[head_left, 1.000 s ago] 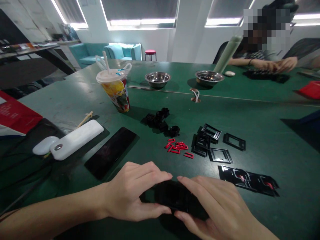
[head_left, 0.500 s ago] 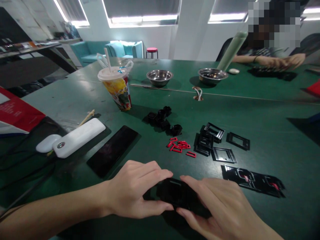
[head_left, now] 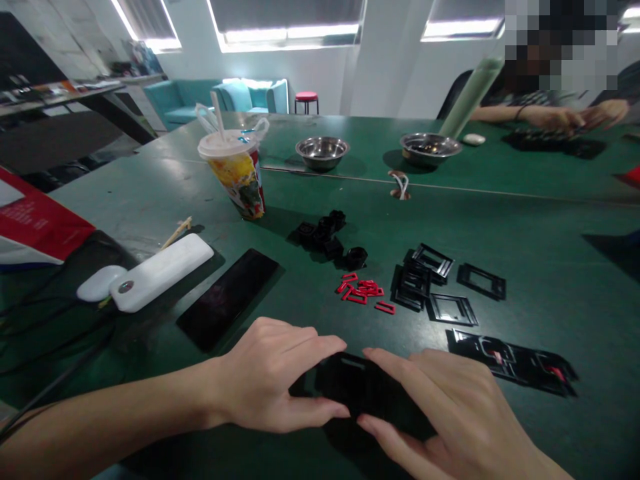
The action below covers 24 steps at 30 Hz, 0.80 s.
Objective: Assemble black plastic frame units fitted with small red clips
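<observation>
Low in the middle of the view, a dark, glossy black plastic part [head_left: 350, 383] is gripped between both hands. My left hand [head_left: 280, 380] pinches its left end with thumb and fingers. Around its right side closes my right hand [head_left: 440, 407], which hides much of that end. Beyond the hands lies a loose cluster of small red rectangular frames [head_left: 367, 288]. Several black rectangular frames [head_left: 415, 280] rest to their right. Nearest my right hand is a long black panel [head_left: 510, 360] with red bits in it. Small black blocky parts [head_left: 325, 233] sit farther back.
A black phone-like slab [head_left: 230, 297] and a white elongated device [head_left: 163, 273] lie left, near dark cables. A drink cup with straw [head_left: 235, 177] and two metal bowls [head_left: 323, 153] stand farther back. Across the table, another person's hands [head_left: 575, 120] are working.
The view has shifted slightly, so the tabletop things appear a little to the right. Both hands keep hold of the black part, almost unmoved.
</observation>
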Available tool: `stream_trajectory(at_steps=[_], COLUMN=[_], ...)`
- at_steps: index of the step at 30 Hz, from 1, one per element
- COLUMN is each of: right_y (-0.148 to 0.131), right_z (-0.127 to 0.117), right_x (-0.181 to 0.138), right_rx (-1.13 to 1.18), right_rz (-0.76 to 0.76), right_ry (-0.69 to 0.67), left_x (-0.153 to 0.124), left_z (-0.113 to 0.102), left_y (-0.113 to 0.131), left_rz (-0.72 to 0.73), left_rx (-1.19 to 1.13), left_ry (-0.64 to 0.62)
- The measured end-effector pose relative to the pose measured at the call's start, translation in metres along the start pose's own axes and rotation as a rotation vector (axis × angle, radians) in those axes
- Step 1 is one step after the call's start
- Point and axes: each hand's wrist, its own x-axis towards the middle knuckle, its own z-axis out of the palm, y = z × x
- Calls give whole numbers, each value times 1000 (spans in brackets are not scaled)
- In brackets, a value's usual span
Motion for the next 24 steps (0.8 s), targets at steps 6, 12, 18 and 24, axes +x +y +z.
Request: stream_trajectory(at_steps=[6,12,18,24], right_y=[0,2,2,2], right_z=[-1,3,4,5], right_x=[0,-3,-3,-3], right_rx=[5,41,47,39], right_rz=[-3,0,-3,-9], right_ry=[-48,-89,-112,-106], left_x=[-2,-3,-4,-5], left_z=[1,1,2,3], left_y=[1,1,0,0], left_rz=[-13,-55,-77,-86], left_rx=[1,-21,-14,-4], left_ry=[-11,-82,-114,-129])
